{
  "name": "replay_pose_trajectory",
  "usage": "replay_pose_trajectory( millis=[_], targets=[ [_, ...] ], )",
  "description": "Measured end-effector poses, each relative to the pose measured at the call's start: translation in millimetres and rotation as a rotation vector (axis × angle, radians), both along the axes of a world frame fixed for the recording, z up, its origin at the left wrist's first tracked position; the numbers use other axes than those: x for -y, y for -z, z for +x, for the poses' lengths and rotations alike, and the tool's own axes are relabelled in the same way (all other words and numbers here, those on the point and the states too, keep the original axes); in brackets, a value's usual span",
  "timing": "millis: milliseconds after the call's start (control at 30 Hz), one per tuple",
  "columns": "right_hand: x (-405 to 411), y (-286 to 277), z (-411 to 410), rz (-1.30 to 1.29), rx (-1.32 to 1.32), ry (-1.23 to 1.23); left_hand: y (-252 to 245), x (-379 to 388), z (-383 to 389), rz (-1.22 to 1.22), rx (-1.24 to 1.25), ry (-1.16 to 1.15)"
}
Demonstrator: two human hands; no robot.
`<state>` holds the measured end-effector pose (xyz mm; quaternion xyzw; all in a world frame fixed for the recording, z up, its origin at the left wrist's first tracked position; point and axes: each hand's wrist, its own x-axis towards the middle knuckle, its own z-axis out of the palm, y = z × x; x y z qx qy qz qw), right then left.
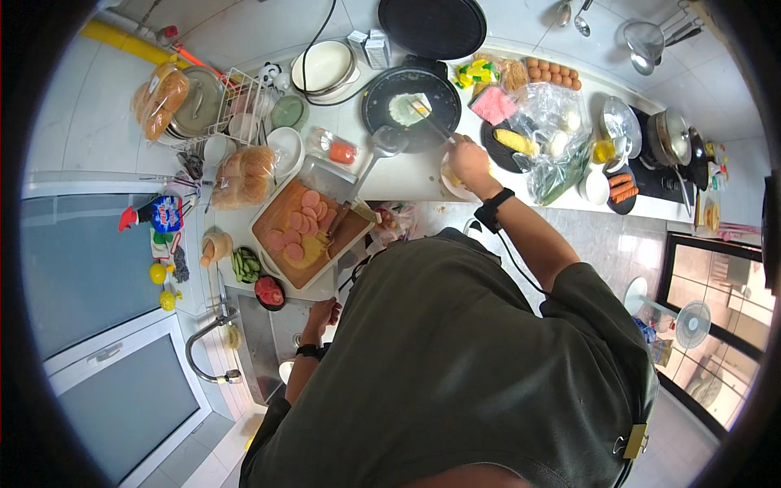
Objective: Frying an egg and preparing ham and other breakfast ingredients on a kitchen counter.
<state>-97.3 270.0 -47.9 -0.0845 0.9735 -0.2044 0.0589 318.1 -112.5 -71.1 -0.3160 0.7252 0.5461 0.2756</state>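
Note:
My right hand [471,165] grips a pair of thin chopsticks [437,127]. Their tips reach a white, partly set egg [407,110] with a yellow patch, lying in a round black electric griddle [381,122]. The griddle's black lid [432,27] stands raised behind it. A clear-looking spatula [389,144] leans over the griddle's front rim. Below my right wrist sits a pale bowl [450,177], partly covered by my arm. My left hand [323,317] is low by the front edge of the metal sink [256,341], fingers curled; whether it holds anything is hidden.
On the left, a cutting board [317,259] carries pink sausage slices [296,221] and a cleaver [341,213]. Cucumber slices [245,265], tomato slices [269,291] and bagged bread [244,177] are nearby. Eggs [552,73], corn [515,141] and sausages [622,188] stand right.

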Motion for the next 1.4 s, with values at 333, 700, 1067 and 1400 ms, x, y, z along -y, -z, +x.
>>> replay_pose_trajectory(
  millis=[333, 700, 1067, 1400],
  targets=[
    [-2.7, -4.0, 1.8, 0.051, 0.003, 0.054, 20.2, 8.6, 9.8, 0.023, -0.003, 0.018],
    [0.9, 8.2, 6.4, 0.030, -0.058, 0.007, 11.3, 7.2, 7.5, 0.119, 0.139, -0.237],
    [0.3, 9.0, 6.4, 0.031, -0.041, 0.044, 23.4, 13.0, 13.0, 0.043, 0.058, -0.121],
    [-0.2, 9.1, 6.6, 0.030, -0.039, 0.052, 42.8, 20.7, 20.1, -0.031, 0.030, 0.025]
  ],
)
